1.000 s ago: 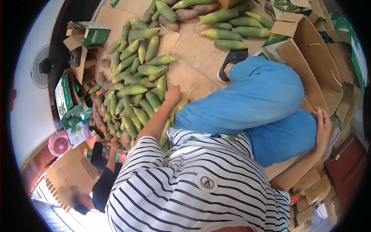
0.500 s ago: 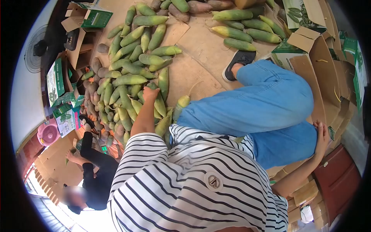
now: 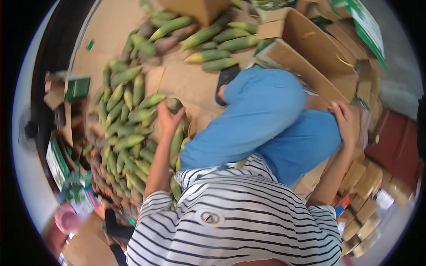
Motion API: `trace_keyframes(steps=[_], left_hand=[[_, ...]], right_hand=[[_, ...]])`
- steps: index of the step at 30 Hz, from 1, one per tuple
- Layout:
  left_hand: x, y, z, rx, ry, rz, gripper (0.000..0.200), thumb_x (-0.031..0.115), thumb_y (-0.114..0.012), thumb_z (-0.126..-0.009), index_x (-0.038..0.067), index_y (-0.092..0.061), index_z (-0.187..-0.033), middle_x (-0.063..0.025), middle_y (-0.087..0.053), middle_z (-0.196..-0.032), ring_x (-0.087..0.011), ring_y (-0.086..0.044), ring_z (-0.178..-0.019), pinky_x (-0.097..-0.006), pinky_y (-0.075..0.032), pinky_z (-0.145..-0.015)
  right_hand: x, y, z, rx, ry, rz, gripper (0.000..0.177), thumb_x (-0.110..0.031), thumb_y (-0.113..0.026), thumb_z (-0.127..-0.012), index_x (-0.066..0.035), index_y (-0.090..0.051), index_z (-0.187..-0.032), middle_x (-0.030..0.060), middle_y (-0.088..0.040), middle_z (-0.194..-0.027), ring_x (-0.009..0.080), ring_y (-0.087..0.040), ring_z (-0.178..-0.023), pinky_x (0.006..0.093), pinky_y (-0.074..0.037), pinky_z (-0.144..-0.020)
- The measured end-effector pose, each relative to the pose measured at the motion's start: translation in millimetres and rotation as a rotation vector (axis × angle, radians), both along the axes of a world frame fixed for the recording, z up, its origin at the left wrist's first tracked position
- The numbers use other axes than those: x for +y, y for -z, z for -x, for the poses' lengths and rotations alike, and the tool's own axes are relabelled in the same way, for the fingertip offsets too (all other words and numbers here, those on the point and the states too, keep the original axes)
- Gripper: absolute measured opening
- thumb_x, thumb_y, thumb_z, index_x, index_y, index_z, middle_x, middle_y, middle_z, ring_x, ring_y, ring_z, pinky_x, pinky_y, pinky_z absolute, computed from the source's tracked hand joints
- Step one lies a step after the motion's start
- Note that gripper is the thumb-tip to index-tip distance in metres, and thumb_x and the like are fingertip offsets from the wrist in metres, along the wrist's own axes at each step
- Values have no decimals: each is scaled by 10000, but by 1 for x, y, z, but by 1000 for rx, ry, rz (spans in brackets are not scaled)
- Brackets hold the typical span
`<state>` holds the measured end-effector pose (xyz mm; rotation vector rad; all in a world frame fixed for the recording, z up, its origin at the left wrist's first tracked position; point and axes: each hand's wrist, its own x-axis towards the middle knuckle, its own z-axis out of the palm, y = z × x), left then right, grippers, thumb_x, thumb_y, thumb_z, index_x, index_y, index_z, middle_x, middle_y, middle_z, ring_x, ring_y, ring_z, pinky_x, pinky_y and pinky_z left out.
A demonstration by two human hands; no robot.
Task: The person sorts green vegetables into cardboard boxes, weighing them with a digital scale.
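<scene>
My left hand [image 3: 167, 120] is closed around a green radish [image 3: 175, 105], whose rounded end faces up toward me. It is held over the right edge of a large heap of green radishes [image 3: 126, 142], pale yellow-green at one end. Beside my bent knee in blue trousers [image 3: 310, 133], my right hand [image 3: 348, 120] rests with its fingers stretched out, near the lower edge of an opened cardboard box [image 3: 306, 62]. Nothing shows in that hand.
Further green radishes [image 3: 219, 55] lie in a row past my shoe [image 3: 226, 80]. Brown-skinned roots [image 3: 95, 164] border the heap on the left. A person's dark-clothed limb [image 3: 116, 228] and a pink basin [image 3: 66, 218] are at lower left. Small cartons [image 3: 361, 181] stack at right.
My left hand has come up from the heap with a green radish in it. My right hand has shifted forward along my leg toward the box. The view has swung to the right.
</scene>
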<state>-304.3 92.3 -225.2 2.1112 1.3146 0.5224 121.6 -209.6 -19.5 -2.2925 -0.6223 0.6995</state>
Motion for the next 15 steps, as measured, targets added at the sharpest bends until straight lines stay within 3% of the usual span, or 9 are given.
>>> trace_keyframes(steps=[4,7,10,11,12,13,14,15], left_hand=[[36,-139,-109,-576,17,27,471,111,-763,-707,-20,-488,-1066,-88,-539,-1015,-169,-537,-920,-303,-445,-820],[25,-216,-192,-964,71,138,469,97,-757,-718,-12,-484,-1084,-82,-562,-1011,-153,-547,-917,-296,-447,-833],[8,-224,-272,-1234,184,345,475,85,-758,-711,-11,-484,-1087,-86,-571,-1014,-150,-546,-913,-290,-448,-830],[-4,-224,-295,-1205,205,393,457,103,-752,-723,-5,-490,-1080,-76,-572,-1001,-144,-544,-901,-275,-444,-814],[-8,-212,-316,-1121,293,321,392,121,-734,-747,-3,-512,-1046,-69,-573,-990,-137,-539,-898,-261,-437,-805],[-14,-202,-325,-1039,363,447,366,127,-725,-757,-6,-524,-1033,-62,-574,-981,-132,-538,-889,-255,-434,-800],[-19,-191,-333,-951,439,574,342,134,-717,-766,-9,-537,-1020,-54,-576,-972,-127,-536,-881,-249,-432,-795],[-8,-157,-334,-855,410,521,292,113,-694,-785,-13,-562,-1013,-47,-585,-965,-121,-540,-862,-245,-433,-793]], right_hand=[[-2,0,-1,-15,-17,-19,286,-268,-531,-885,7,-602,-918,97,-633,-816,150,-595,-800,259,-443,-724],[-1,-6,-1,-46,-46,4,283,-264,-526,-886,8,-600,-908,87,-630,-809,146,-589,-788,259,-443,-725],[-3,-5,-1,-97,-88,-18,279,-256,-519,-886,11,-598,-901,86,-627,-794,154,-585,-772,266,-443,-721],[-5,-3,-1,-116,-104,-34,278,-255,-517,-885,11,-597,-899,89,-626,-787,159,-584,-765,270,-444,-717],[-6,0,-2,-121,-98,-51,302,-287,-516,-878,1,-601,-907,123,-622,-806,216,-583,-770,307,-443,-714],[-9,2,-2,-127,-87,-65,327,-320,-516,-871,-8,-605,-915,156,-617,-825,273,-582,-775,345,-442,-711],[-9,1,-1,-115,-74,-55,326,-328,-514,-870,-19,-609,-912,153,-618,-824,275,-581,-774,349,-442,-705],[-10,0,0,-104,-55,-44,326,-337,-513,-869,-29,-614,-909,149,-619,-823,278,-580,-773,353,-442,-699]])
